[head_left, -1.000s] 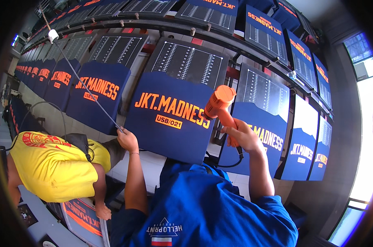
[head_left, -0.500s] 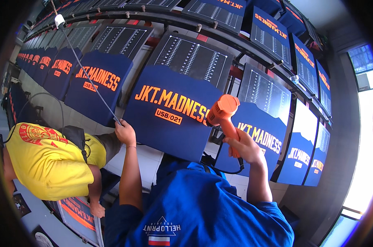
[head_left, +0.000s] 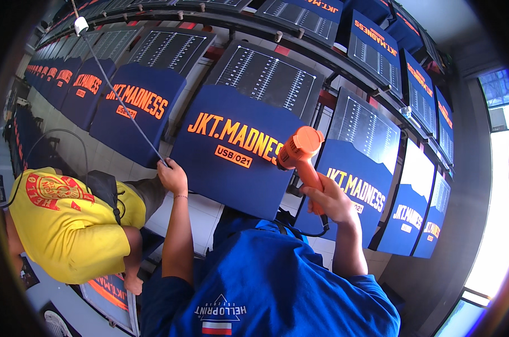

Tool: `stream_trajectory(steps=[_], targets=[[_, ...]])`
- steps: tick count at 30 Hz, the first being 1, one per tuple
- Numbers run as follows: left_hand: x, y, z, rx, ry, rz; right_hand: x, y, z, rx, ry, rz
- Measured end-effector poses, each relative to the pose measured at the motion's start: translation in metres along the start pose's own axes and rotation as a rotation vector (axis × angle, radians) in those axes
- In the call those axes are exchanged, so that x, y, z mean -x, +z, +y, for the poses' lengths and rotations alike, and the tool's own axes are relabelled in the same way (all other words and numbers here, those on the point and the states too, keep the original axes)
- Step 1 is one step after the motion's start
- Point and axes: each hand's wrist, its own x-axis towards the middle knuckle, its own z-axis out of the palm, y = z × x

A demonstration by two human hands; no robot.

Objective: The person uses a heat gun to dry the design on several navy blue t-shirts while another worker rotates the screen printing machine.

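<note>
My right hand (head_left: 334,201) is closed around the handle of an orange hair dryer (head_left: 300,147). Its nozzle points left, over the last letters of the orange print on a navy fabric piece (head_left: 223,188). That fabric lies on a dark board (head_left: 260,70) with white scale marks. At the left corner of the same fabric, my left hand (head_left: 173,177) grips a thin grey cord (head_left: 132,118). The cord runs taut up to a white fitting (head_left: 81,26) at the upper left. A black power cord trails from the dryer's handle.
Boards with similar printed navy fabric stand in rows left, right and beyond a dark rail (head_left: 336,64). A person in a yellow shirt (head_left: 69,236) bends at my left, near a framed screen (head_left: 111,295). A bright window (head_left: 501,185) is at far right.
The dryer has shifted slightly left across the print. My left hand still grips the cord. The person in yellow has leaned a little lower, and the whole view has shifted slightly.
</note>
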Motion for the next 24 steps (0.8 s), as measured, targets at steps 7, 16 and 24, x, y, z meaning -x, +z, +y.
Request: stream_trajectory(steps=[7, 16, 24], targets=[[-0.002, 0.001, -0.001, -0.061, -0.016, -0.017, -0.015, 0.013, -0.016, 0.001, -0.024, -0.005], [-0.005, 0.003, -0.015, 0.055, 0.017, -0.036, -0.015, 0.012, -0.026, 0.012, 0.004, 0.047], [0.011, 0.0, -0.037, 0.284, -0.082, -0.1, -0.033, 0.009, -0.034, -0.031, 0.021, 0.099]])
